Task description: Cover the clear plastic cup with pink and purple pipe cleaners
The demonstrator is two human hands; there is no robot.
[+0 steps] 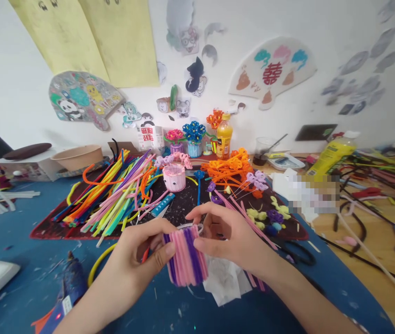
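A small cup covered in upright pink and purple pipe cleaners (187, 260) is held above the blue table. My left hand (140, 255) grips its left side, thumb on the front and fingers behind. From the right, my right hand (228, 234) pinches it, with the thumb on the front face and the other fingers curled over the pale rim. A crumpled white paper (223, 283) lies just below and to the right of the cup. Behind it stands a finished-looking pink pipe-cleaner pot (174, 178) with a dark dot on its side.
A glue gun (70, 285) with a lit red light lies at lower left. Loose coloured pipe cleaners (117, 195) are heaped at left, orange pipe-cleaner flowers (232, 167) at back right. A yellow-labelled bottle (333, 155) leans at right. Black scissors (296, 253) sit beside my right forearm.
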